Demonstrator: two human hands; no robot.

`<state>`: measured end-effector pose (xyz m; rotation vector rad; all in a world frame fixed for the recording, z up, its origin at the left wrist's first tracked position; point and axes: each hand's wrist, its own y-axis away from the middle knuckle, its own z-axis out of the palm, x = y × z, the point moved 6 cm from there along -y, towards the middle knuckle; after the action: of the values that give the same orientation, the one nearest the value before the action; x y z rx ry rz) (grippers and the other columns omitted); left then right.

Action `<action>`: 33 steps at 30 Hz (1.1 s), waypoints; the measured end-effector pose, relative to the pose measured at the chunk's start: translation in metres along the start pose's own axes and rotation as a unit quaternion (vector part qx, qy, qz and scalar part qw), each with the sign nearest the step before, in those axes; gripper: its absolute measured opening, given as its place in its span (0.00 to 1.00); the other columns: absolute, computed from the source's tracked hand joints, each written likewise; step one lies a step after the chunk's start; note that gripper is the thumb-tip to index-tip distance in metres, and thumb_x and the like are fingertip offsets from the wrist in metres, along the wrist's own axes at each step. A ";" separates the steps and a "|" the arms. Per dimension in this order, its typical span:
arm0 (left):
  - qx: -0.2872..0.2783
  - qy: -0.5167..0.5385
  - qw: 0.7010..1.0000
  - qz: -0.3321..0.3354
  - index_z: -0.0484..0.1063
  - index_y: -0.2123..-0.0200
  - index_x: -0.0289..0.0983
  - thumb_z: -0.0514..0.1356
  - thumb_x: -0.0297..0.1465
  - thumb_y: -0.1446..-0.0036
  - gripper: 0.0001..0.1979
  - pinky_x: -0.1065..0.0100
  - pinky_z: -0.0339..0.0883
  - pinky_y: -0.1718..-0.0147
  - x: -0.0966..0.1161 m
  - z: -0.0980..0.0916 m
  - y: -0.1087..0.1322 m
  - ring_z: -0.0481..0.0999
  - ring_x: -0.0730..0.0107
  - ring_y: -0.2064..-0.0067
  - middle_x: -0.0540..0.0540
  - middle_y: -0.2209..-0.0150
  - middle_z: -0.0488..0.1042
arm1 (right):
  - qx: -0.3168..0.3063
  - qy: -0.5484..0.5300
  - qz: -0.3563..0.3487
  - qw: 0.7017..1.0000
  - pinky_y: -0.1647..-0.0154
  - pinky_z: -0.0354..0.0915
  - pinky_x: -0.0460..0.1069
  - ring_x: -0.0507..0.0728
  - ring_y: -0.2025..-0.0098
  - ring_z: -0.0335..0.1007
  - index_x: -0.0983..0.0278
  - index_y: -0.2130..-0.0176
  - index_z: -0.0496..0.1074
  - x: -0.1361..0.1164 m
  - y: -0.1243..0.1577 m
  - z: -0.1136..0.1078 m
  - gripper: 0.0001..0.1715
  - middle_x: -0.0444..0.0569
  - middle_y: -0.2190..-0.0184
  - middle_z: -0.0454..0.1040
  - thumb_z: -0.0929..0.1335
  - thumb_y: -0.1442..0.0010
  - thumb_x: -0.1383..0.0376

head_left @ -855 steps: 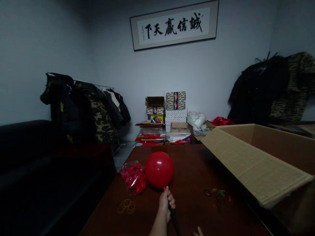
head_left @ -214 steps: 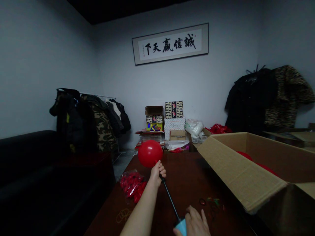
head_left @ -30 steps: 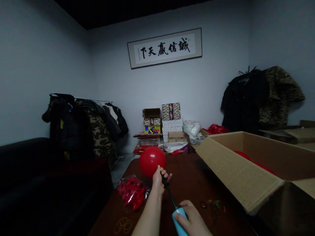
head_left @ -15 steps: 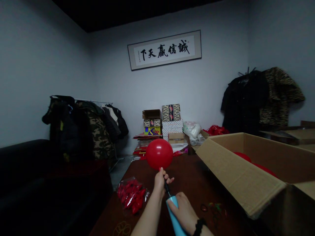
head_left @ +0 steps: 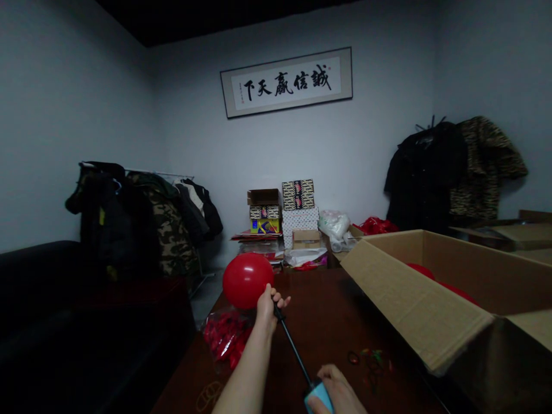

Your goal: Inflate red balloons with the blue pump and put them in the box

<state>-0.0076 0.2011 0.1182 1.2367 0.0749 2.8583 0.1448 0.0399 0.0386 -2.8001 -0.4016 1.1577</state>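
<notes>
A round, inflated red balloon (head_left: 248, 280) is above the table's far left part. My left hand (head_left: 267, 310) pinches it at its neck, around the black tip end of a balloon pump. From there a thin dark rod runs down to the right into the pump's blue body (head_left: 319, 397). My right hand (head_left: 338, 391) is wrapped around that body at the bottom edge of the view, and part of both is cut off. Behind my left forearm lies a clear plastic bag of red balloons (head_left: 226, 339), partly covered by the arm.
On the brown table (head_left: 328, 310), loose rubber bands (head_left: 210, 395) lie front left, and small coloured bands (head_left: 373, 362) lie right. An open cardboard box (head_left: 422, 307) with red balloons inside stands at right. Stacked boxes (head_left: 297, 221) are beyond the table; a dark sofa (head_left: 38, 310) is left.
The rod has slid out of the blue body as my right hand moved down and my left hand shifted left. The balloon has swung left and looks slightly larger.
</notes>
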 end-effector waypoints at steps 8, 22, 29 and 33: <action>-0.018 0.002 1.000 -0.011 0.55 0.77 0.39 0.55 0.42 0.40 0.19 0.58 0.71 0.62 -0.014 0.013 0.018 0.55 0.81 0.85 0.59 0.85 0.56 | 0.028 -0.051 -0.019 0.998 0.46 0.57 0.49 0.59 0.51 0.65 0.70 0.61 0.73 -0.038 -0.022 -0.029 0.28 0.58 0.55 0.69 0.58 0.39 0.50; -0.022 -0.038 0.999 -0.011 0.56 0.77 0.39 0.56 0.44 0.42 0.19 0.60 0.72 0.65 -0.023 0.008 0.015 0.56 0.80 0.86 0.59 0.86 0.57 | 0.092 0.072 0.054 0.992 0.39 0.45 0.65 0.66 0.48 0.63 0.66 0.61 0.74 -0.068 -0.052 -0.034 0.23 0.58 0.55 0.71 0.62 0.43 0.52; 0.008 -0.003 1.000 -0.016 0.54 0.77 0.39 0.54 0.38 0.39 0.17 0.59 0.73 0.64 0.003 0.000 0.001 0.55 0.81 0.86 0.60 0.84 0.55 | 0.053 0.071 0.059 0.994 0.38 0.43 0.63 0.68 0.45 0.62 0.65 0.57 0.74 -0.042 -0.006 -0.011 0.23 0.60 0.52 0.71 0.65 0.48 0.54; 0.017 -0.004 1.000 -0.020 0.54 0.77 0.39 0.52 0.36 0.38 0.16 0.59 0.73 0.62 0.007 -0.003 -0.002 0.54 0.82 0.86 0.60 0.84 0.54 | 0.033 0.069 0.056 0.996 0.39 0.44 0.65 0.68 0.47 0.63 0.66 0.60 0.75 -0.034 0.006 -0.006 0.22 0.60 0.54 0.71 0.66 0.50 0.54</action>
<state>-0.0146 0.2036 0.1205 1.2389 0.1473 2.8298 0.1270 0.0250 0.0646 -2.8536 -0.1939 0.9693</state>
